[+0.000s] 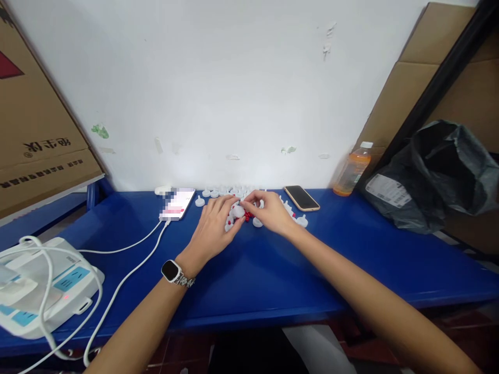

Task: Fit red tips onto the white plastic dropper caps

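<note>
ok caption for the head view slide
Both hands, left hand and right hand, meet over small white and red parts on a blue table.

Bright even indoor light, soft shadows, wide-angle bending at edges, small parts slightly blurred

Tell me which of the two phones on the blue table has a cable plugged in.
The white phone left of the hands: a white cable runs from its near end. The dark-screened phone to the right lies unplugged.
</note>
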### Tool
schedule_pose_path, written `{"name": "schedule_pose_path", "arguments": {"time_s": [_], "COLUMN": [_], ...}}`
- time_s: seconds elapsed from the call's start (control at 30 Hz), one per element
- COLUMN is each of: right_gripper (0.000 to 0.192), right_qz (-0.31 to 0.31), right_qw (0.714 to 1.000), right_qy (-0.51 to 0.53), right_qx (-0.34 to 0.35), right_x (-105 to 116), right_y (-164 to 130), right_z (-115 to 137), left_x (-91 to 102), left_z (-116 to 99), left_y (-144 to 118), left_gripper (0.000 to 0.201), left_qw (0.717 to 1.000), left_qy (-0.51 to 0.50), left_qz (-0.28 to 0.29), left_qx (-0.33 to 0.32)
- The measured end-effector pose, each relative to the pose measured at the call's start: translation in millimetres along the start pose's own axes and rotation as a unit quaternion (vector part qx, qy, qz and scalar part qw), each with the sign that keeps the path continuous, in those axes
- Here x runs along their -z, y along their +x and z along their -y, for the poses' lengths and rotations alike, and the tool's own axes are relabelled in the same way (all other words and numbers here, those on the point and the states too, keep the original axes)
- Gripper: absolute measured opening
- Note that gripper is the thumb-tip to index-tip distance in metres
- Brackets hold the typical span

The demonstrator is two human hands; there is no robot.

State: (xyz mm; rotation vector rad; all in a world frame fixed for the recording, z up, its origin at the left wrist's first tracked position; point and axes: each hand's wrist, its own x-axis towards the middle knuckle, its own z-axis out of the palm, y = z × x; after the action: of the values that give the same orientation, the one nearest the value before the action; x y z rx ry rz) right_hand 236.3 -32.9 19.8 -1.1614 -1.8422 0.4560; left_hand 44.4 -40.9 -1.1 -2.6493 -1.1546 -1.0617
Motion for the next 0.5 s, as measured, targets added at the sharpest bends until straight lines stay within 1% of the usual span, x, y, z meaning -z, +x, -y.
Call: {"name": "schedule_pose_path", "arguments": {"time_s": [0.03, 0.07, 0.1, 0.17, 0.23, 0.3, 0.33, 0.4, 0.5], "right_gripper": [0.02, 0.021, 0.022, 0.019, 0.013, 0.01, 0.011, 0.014, 0.018], "right_qz": [0.014, 0.02, 0.015, 0.0, 0.01, 0.036, 0.04, 0.034, 0.051], "right_qw": [1.0, 1.0, 1.0, 0.992, 0.966, 0.938, 0.93, 0.925, 0.921], "right_qy": [0.023, 0.023, -0.004, -0.12, -0.254, -0.34, -0.361, -0.375, -0.379], "right_qx": [0.001, 0.003, 0.006, 0.025, 0.047, 0.055, 0.054, 0.054, 0.073], "right_x": [-2, -4, -5, -3, 2, 7, 9, 9, 0], "right_y": [-7, -12, -16, -21, -23, -24, -24, -23, -19], "right_z": [3, 4, 3, -7, -21, -32, -35, -37, -33], "left_x": [-0.4, -0.8, -1.1, -1.3, -1.5, -1.9, -2.3, -3.1, -4.5], "left_z": [0, 0, 1, 5, 8, 9, 9, 8, 7], "left_y": [-1, -1, -2, -4, -5, -5, -4, -4, -4], "left_gripper": [0.036, 0.033, 0.032, 0.033, 0.034, 0.035, 0.035, 0.035, 0.035], "left_qw": [1.0, 0.999, 0.998, 0.997, 0.998, 0.998, 0.998, 0.998, 0.997], "left_qy": [0.008, 0.016, 0.022, 0.025, 0.019, 0.009, 0.004, -0.002, 0.002], "left_qz": [0.017, 0.035, 0.052, 0.069, 0.066, 0.066, 0.067, 0.07, 0.071], "left_qx": [-0.002, -0.004, -0.005, -0.006, 0.0, 0.005, 0.005, 0.001, -0.008]}}
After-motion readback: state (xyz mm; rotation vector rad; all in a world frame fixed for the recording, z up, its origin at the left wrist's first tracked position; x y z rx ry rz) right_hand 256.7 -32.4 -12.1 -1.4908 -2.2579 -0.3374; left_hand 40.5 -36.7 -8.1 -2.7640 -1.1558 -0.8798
